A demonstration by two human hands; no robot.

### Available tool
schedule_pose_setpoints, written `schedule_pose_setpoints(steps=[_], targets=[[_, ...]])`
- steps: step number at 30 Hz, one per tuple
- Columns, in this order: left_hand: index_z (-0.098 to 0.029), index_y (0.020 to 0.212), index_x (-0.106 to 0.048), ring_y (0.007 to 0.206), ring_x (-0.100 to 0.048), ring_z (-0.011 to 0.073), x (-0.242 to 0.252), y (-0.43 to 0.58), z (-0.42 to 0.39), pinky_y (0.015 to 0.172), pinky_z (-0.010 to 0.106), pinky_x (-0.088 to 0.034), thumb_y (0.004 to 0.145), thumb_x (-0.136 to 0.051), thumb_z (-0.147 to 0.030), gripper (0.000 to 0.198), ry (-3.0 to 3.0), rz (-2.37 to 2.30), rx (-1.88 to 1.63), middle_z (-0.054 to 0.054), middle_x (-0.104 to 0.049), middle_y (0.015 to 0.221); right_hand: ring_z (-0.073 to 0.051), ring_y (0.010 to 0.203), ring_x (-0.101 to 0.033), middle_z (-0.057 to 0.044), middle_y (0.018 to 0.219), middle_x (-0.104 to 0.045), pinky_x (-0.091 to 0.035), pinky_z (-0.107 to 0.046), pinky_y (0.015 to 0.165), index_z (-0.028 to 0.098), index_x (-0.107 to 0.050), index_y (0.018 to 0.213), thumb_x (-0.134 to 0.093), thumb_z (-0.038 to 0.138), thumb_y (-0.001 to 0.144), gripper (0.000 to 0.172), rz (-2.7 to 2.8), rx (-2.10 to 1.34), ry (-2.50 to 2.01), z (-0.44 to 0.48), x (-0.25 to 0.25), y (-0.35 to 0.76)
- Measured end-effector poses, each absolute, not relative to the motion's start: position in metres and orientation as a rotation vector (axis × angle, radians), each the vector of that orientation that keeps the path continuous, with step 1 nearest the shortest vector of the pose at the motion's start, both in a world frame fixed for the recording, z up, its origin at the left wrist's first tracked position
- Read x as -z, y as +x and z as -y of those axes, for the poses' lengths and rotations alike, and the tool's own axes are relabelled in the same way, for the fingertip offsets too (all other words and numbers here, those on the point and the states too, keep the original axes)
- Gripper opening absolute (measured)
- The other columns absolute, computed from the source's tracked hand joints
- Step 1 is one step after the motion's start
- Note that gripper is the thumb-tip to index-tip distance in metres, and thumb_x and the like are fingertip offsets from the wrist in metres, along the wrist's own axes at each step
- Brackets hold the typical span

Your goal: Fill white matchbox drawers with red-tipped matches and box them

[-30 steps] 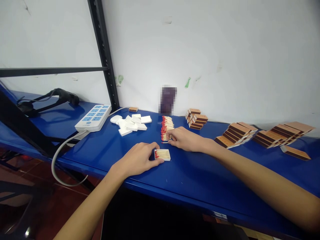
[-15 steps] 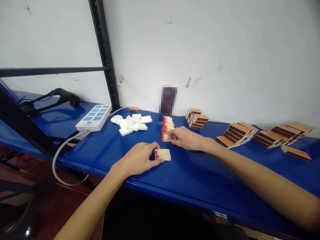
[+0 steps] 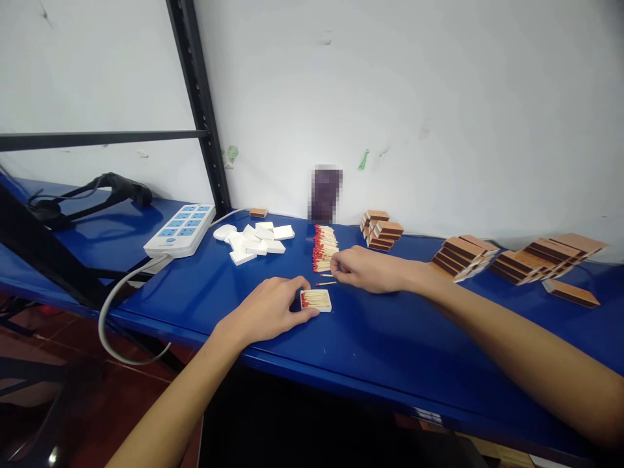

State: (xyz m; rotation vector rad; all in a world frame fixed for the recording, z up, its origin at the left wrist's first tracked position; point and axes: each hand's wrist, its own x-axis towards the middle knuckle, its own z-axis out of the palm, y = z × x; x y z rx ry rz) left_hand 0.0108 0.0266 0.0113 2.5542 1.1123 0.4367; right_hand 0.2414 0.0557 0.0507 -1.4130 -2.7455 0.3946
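Note:
A small white matchbox tray (image 3: 325, 307) lies on the blue table, partly filled with red-headed matches (image 3: 316, 299). My left hand (image 3: 273, 309) grips the tray's left part, thumb along the near side and index finger on the far side. Just beyond it is a row of loose matches (image 3: 324, 250), heads pointing left. Two matches (image 3: 326, 283) lie apart from that row, between it and the tray. My right hand (image 3: 363, 268) has its fingers curled in a pinch at the plain ends of these matches; the fingertips are partly hidden.
White empty-looking trays (image 3: 258, 240) are heaped at the left, near a power strip (image 3: 181, 229) with a cable. Stacks of brown matchbox sleeves (image 3: 383, 229) stand along the wall to the right, with a single sleeve (image 3: 572, 294) in front. A black shelf post (image 3: 199, 97) rises at the left.
Two matches have come away from the near end of the row towards the tray. My right hand has shifted slightly right; my left hand keeps its hold on the tray.

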Motion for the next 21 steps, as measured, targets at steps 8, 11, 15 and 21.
schedule_pose_setpoints(steps=[8,11,15,21], targets=[[-0.02,0.096,-0.059,0.059,-0.052,0.0157,-0.01,0.011,-0.027,0.053,0.025,-0.03,0.088,-0.055,-0.049,0.031,2.59,-1.099,-0.443,-0.002,-0.055,0.068,-0.01,0.052,-0.039,0.004,0.06,-0.05,-0.03,-0.023,0.051,0.018,-0.054,0.074,-0.048,0.02,0.08,0.009,2.75,-0.655,-1.245,-0.031,-0.062,0.219],[-0.02,0.096,-0.059,0.059,-0.051,0.0159,-0.01,0.01,-0.027,0.053,0.025,-0.03,0.089,-0.054,-0.05,0.031,2.585,-1.106,-0.445,-0.002,-0.055,0.067,-0.011,0.054,-0.043,0.002,0.061,-0.054,-0.031,-0.024,0.051,0.018,-0.058,0.077,-0.049,0.022,0.082,0.011,2.73,-0.677,-1.293,-0.031,-0.059,0.216],[-0.021,0.104,-0.059,0.06,-0.052,0.0166,-0.01,0.009,-0.027,0.054,0.025,-0.031,0.088,-0.055,-0.048,0.032,2.564,-1.103,-0.44,-0.003,-0.055,0.066,-0.014,0.062,-0.051,-0.002,0.07,-0.061,-0.034,-0.025,0.056,0.017,-0.061,0.083,-0.051,0.023,0.082,0.012,2.673,-0.453,-1.448,-0.045,-0.051,0.226],[-0.021,0.105,-0.059,0.059,-0.052,0.0163,-0.01,0.011,-0.027,0.054,0.025,-0.031,0.088,-0.055,-0.048,0.033,2.554,-1.104,-0.44,-0.003,-0.055,0.066,-0.013,0.058,-0.048,-0.001,0.066,-0.058,-0.033,-0.025,0.055,0.018,-0.053,0.069,-0.047,0.017,0.081,0.014,2.777,-0.446,-1.448,-0.055,-0.047,0.234]])
